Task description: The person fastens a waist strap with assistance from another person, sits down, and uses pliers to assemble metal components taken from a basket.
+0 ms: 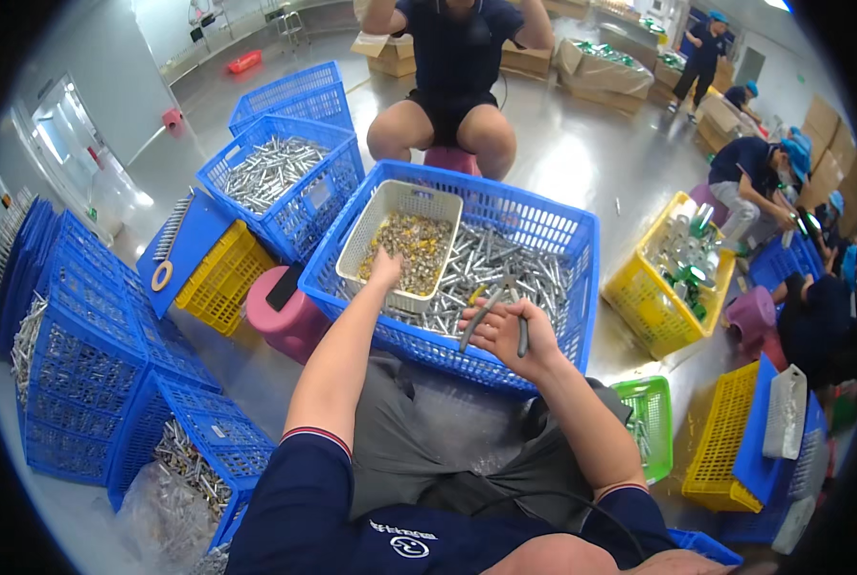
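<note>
My left hand (386, 267) reaches into a cream plastic basket (350, 251) of small gold and silver metal pieces (419, 247). Its fingers are bunched together at the pieces, and whatever they pinch is too small to make out. My right hand (529, 335) is turned palm up and holds pliers (482, 322) with dark grey handles, the jaws pointing away from me. Both hands are over a large blue crate (582, 287). Slim silver metal tubes (476, 257) fill it, and the cream basket rests inside at its left.
A pink stool (289, 321) with a dark phone stands left, near blue crates (304, 182) of silver tubes. To the right are a yellow crate (653, 297) of clear and green items and a green basket (660, 422). A person (452, 77) sits opposite; others work at right.
</note>
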### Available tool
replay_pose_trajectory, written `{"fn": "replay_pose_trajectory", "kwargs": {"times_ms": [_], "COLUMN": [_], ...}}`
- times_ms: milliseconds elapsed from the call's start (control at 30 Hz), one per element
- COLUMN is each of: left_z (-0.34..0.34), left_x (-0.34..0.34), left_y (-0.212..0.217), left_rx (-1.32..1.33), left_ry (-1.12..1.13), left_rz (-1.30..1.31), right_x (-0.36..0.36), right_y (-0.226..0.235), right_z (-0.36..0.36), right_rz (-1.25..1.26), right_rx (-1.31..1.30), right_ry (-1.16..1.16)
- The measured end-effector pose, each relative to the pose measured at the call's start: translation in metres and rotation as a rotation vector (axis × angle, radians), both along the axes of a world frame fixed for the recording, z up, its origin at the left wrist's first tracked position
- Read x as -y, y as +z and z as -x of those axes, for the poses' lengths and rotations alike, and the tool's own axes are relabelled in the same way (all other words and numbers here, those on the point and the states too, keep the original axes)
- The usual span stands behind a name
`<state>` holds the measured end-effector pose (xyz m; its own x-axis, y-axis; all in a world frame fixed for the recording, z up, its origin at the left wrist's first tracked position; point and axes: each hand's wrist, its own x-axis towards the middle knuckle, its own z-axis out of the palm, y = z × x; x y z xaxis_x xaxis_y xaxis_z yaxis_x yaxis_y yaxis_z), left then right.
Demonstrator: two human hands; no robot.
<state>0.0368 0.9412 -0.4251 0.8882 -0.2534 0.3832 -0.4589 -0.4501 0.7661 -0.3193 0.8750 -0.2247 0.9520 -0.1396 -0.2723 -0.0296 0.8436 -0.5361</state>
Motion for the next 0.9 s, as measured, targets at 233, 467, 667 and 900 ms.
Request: {"fn": "replay_pose_trajectory", "kwargs": {"times_ms": [233,467,667,900], "left_z": [0.071,0.048,0.170,0.102], "left_x": [-0.003,-0.023,-0.071,-0.062], "left_y": [0.094,0.105,0.188,0.258], "left_rx": [-0.797,-1.101,-0.189,1.162], "left_ry": [-0.545,-0.441,-0.571,-0.602], "left_rz": [0.010,0.960,0.483,0.299], "right_x": [0.007,0.015,0.013,0.021], "right_y": [-0.025,-0.002,-0.022,-0.042], "right_z": [0.111,0.118,0.107,0.106], "right_rz": [0.051,-0.006,-0.102,-0.153], "right_rx": [-0.219,-0.136,-0.117,-0.196], "right_ry": [0.766,0.443,-0.040,-0.268]}}
